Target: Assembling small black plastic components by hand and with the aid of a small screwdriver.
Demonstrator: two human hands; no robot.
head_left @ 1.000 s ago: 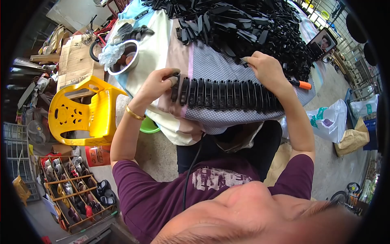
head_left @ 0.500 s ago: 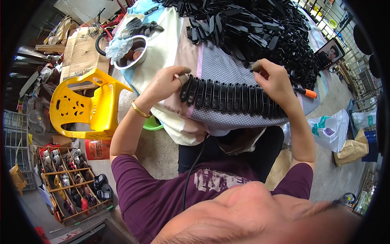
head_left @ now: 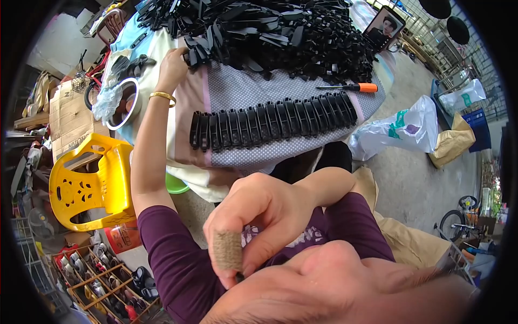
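My left hand, a gold bangle on its wrist, reaches to the left edge of a large heap of black plastic pieces. Its fingers are curled against the pieces there; whatever lies between them is hidden. Close in front of me, my right hand is closed in a pinch, with tan tape wound round one finger. A small black bit shows at its fingertips; its kind is unclear. A row of slim black plastic parts, set side by side, lies on the dotted cloth near the table's front edge.
An orange-handled screwdriver lies right of the row. Behind it a phone stands propped. At the left are a white basin with a plastic bag and a yellow chair. White plastic bags lie at the right.
My left hand has left the row's left end and moved up to the heap. My right hand has come from the row's right side to close before me. The view has shifted.
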